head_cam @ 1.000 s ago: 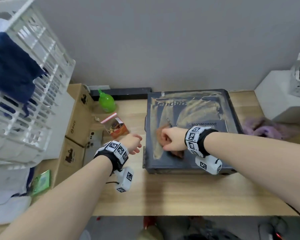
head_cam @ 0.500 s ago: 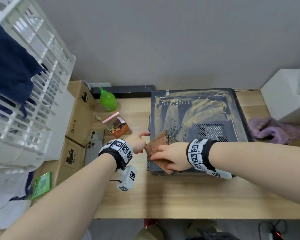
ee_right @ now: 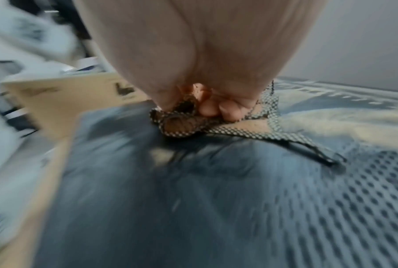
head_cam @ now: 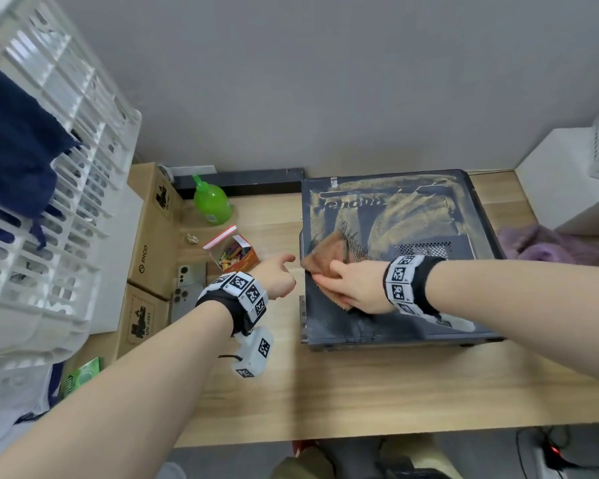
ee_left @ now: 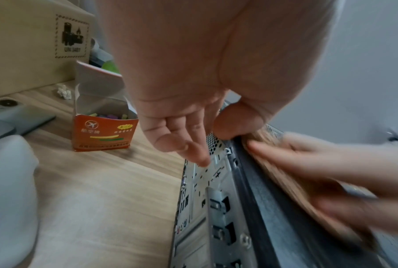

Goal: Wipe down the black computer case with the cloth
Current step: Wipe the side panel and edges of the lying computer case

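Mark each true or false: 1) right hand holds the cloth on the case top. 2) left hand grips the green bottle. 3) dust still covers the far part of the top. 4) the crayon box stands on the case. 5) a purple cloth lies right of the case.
1) True: right hand holds the brown cloth on the black computer case.
2) False: left hand holds nothing; green bottle stands apart.
3) True.
4) False: crayon box stands on the table.
5) True: purple cloth.

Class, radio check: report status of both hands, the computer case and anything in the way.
Right hand grips cloth on computer case, near its left edge. Left hand holds nothing, thumb at case's left edge. Far half dusty. Nothing in the way.
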